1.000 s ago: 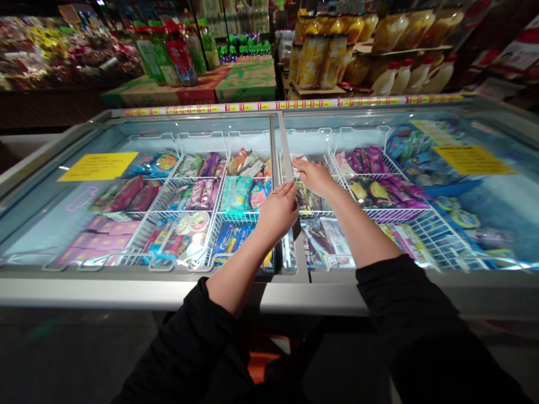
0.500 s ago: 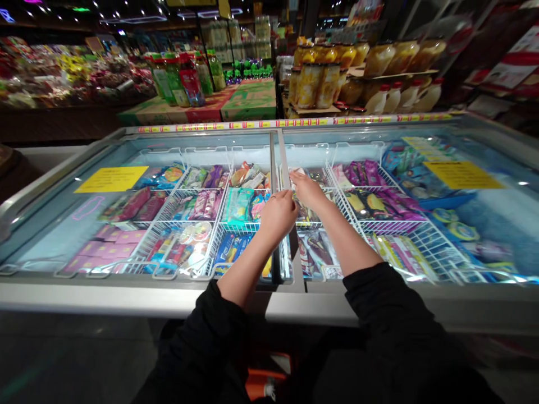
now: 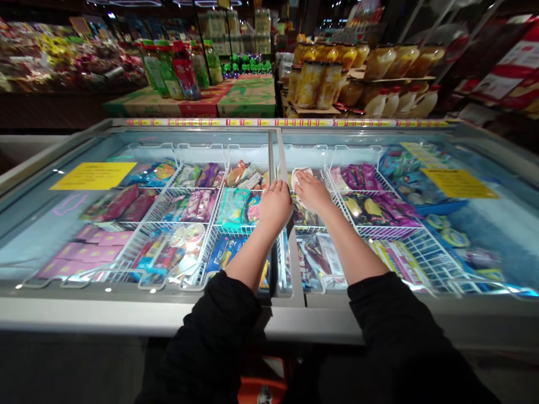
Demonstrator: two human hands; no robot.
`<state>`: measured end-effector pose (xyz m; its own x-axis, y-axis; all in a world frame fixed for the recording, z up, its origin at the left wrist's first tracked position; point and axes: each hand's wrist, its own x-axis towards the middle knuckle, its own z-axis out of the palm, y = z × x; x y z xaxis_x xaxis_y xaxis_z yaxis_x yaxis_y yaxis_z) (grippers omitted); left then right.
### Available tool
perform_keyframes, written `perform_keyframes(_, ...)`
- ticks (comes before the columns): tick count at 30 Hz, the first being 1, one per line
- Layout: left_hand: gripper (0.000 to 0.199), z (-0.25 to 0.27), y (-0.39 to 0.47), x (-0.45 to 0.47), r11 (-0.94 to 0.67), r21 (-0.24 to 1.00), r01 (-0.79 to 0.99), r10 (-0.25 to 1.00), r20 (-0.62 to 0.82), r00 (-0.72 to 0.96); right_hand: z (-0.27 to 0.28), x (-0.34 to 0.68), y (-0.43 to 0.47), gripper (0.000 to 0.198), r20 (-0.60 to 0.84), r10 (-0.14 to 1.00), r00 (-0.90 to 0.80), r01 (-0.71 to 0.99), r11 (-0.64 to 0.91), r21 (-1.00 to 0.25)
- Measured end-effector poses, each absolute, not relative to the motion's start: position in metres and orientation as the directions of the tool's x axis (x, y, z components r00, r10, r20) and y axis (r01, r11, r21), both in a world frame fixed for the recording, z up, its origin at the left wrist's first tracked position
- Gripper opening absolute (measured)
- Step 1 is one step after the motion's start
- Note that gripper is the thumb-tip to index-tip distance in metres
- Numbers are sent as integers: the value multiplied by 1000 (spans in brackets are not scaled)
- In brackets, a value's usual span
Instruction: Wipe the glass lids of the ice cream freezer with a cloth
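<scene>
Right hand (image 3: pixel 314 193) rightward, cloth (image 3: pixel 294 178) partly hidden

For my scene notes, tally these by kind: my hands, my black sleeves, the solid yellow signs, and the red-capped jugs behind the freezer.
Hands: 2
Black sleeves: 2
Solid yellow signs: 2
Red-capped jugs: 4
Total: 10

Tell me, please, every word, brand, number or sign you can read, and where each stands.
No text is legible.
Left yellow sign, on freezer glass: too blurred.
Right yellow sign: too blurred.
Price strip along the back: too small.
Ice-cream wrappers: too blurred.
</scene>
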<state>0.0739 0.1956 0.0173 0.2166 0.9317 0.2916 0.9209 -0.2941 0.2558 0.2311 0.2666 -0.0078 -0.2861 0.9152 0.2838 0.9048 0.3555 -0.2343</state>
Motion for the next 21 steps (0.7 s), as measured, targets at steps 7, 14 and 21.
perform_keyframes(7,43,18,196,74,-298,272,915,929,305,212,-2,229,250,60,216,886,-411,856,456,-242)
perform_keyframes(14,47,18,192,72,-310,278,909,929,291,227,-3,223,232,57,272,897,-349,881,413,-232)
perform_keyframes(21,54,12,189,72,-313,318,895,929,297,220,-4,215,207,57,312,911,-271,897,356,-262)
